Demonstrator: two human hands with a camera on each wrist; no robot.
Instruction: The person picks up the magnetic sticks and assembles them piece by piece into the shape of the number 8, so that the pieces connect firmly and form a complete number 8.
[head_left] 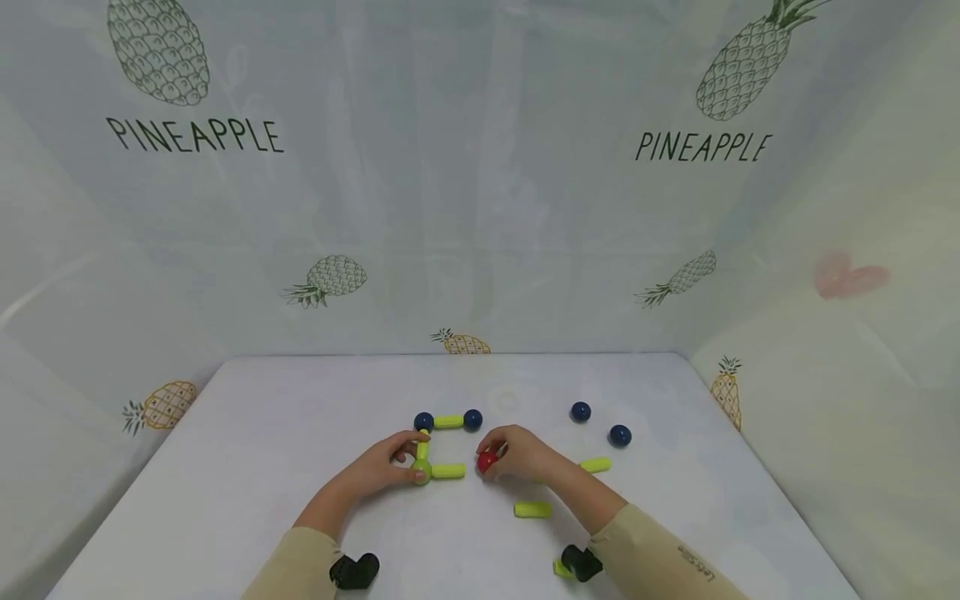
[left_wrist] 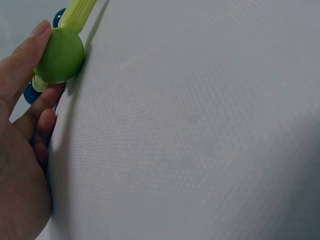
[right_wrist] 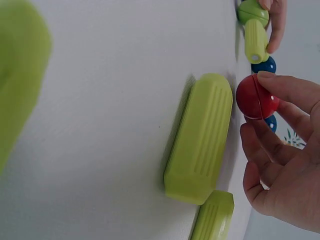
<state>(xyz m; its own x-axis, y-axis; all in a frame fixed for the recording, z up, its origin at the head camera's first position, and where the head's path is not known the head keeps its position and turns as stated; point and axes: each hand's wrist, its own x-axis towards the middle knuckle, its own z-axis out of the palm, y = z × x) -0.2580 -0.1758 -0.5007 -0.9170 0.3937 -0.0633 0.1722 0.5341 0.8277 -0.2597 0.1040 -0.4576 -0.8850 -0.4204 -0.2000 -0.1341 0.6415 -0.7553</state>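
Observation:
My left hand grips a joined piece at its lower left corner, thumb on the green ball and fingers along the upright yellow-green rod. From the green ball another rod points right with a free end. Along the far side, a blue ball, a rod and a second blue ball stand in a row. My right hand pinches a red ball between thumb and fingers, a short gap right of the free rod end.
Two loose blue balls, one farther back and one nearer, lie at the back right. Loose rods lie under and beside my right forearm, including a nearer rod and a farther rod. A pineapple-print curtain surrounds the white table.

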